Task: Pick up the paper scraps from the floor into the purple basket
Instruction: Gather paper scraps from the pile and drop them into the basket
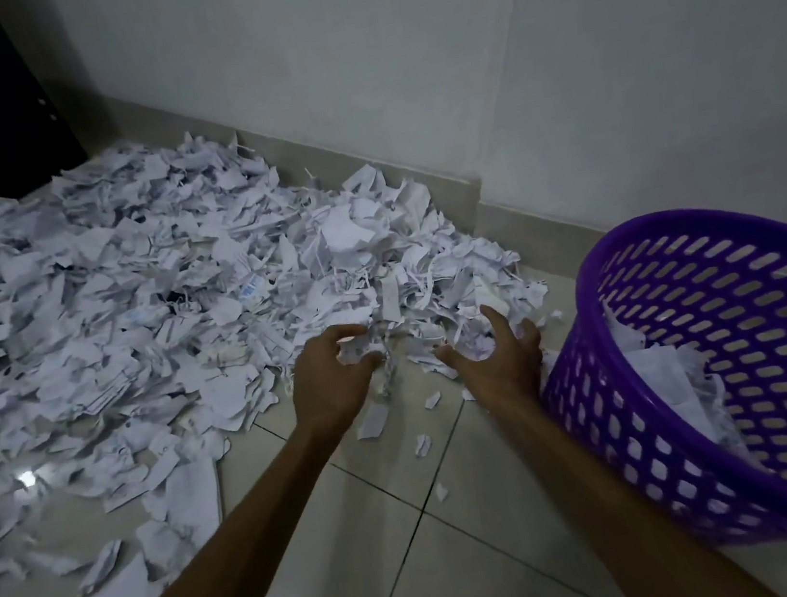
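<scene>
Now gathering: left hand [329, 380] pinches scraps [356, 351] at the pile's edge, right hand [496, 357] cupped, grip loose, empty; next, scoop and dump into basket [774, 396].

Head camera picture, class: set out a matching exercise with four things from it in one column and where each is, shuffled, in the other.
Things:
1. purple basket
2. paper scraps
3. left hand
4. right hand

Places:
A. heaped on the floor beside the wall
B. next to the basket's side
C. far right, tilted toward the pile
D. holding scraps at the pile's near edge

Pairs: 1-C, 2-A, 3-D, 4-B
</scene>
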